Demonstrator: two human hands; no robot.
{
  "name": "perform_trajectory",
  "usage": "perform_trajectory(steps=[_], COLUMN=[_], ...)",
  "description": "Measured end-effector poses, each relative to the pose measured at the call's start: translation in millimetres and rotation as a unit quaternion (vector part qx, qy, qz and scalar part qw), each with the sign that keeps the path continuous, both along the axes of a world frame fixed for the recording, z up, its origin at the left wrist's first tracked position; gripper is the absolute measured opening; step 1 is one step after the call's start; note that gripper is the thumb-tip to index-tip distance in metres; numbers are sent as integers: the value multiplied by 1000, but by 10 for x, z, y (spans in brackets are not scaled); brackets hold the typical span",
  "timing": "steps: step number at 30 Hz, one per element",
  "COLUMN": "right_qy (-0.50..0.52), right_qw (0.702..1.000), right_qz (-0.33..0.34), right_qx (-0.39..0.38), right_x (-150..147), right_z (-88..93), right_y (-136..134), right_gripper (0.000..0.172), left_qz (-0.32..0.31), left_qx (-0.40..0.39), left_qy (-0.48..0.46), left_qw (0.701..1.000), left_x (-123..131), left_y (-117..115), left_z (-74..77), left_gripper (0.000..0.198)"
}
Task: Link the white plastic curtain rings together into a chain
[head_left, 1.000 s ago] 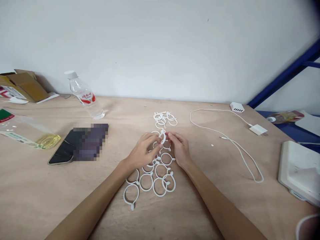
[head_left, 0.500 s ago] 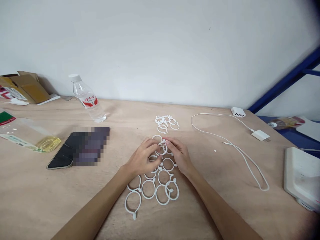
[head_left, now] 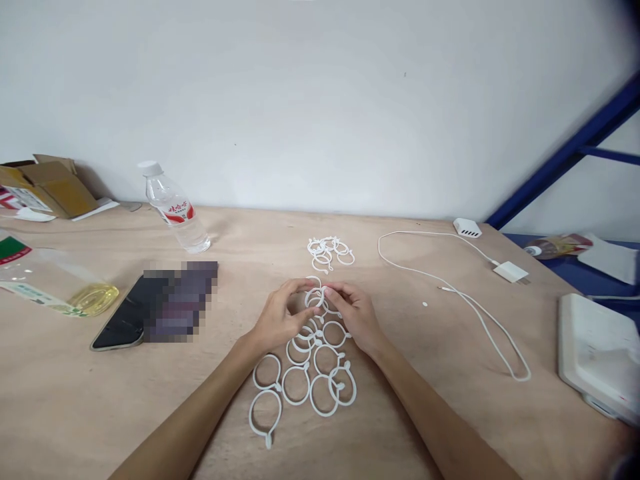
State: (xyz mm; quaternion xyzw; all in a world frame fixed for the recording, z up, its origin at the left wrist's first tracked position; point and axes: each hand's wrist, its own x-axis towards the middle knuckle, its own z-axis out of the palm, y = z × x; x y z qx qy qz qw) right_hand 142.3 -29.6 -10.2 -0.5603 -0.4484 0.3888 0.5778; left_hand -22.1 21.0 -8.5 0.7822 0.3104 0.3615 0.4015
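Note:
Between my two hands a white plastic curtain ring (head_left: 307, 299) is held up a little above the wooden table. My left hand (head_left: 281, 315) curls its fingers and thumb about the ring's left side. The thumb and fingers of my right hand (head_left: 356, 316) pinch it at its upper right, partly hiding its small eyelet. Below and between the hands lie several more rings, some overlapping, such as the nearest ring (head_left: 251, 415) with its eyelet towards me. Just beyond my fingertips rests a small heap of rings (head_left: 321, 259).
On the left stand a tilted-looking water bottle (head_left: 186, 230), an oil bottle (head_left: 55, 283), a phone (head_left: 125, 319) and a cardboard box (head_left: 65, 190). To the right are a white cable (head_left: 425, 267), a charger plug (head_left: 510, 271), a multi-port block (head_left: 467, 228) and a white device (head_left: 597, 353).
The view has shifted slightly. My left hand's fingers have spread wider around the ring, and the ring has turned a little between both hands. The rings on the table keep their layout.

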Motion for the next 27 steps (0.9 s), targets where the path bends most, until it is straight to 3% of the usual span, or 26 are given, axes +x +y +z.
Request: perform_trajectory(steps=[6, 12, 15, 19, 21, 24, 27], right_qy=[-8, -85, -176, -291, -328, -343, -337], right_qw=[1000, 996, 977, 946, 934, 928, 930], right_qz=[-16, -27, -120, -139, -135, -142, -146], right_qx=[-8, 8, 13, -31, -38, -27, -2], right_x=[-16, 103, 234, 337, 334, 304, 281], right_z=[6, 58, 21, -106, -152, -174, -167], right_y=[-11, 91, 274, 522, 584, 579, 489], right_gripper=[26, 25, 29, 36, 27, 18, 22], left_qz=[-2, 12, 30, 56, 61, 61, 62], left_qx=[-61, -39, -22, 32, 64, 89, 85], left_qy=[-3, 3, 10, 44, 51, 48, 42], left_qw=[998, 999, 999, 997, 995, 993, 994], left_x=[6, -15, -17, 0, 7, 7, 2], left_y=[41, 83, 98, 107, 111, 113, 113], left_z=[-22, -21, -27, -70, -95, -115, -108], left_gripper=[33, 36, 37, 38, 40, 41, 34])
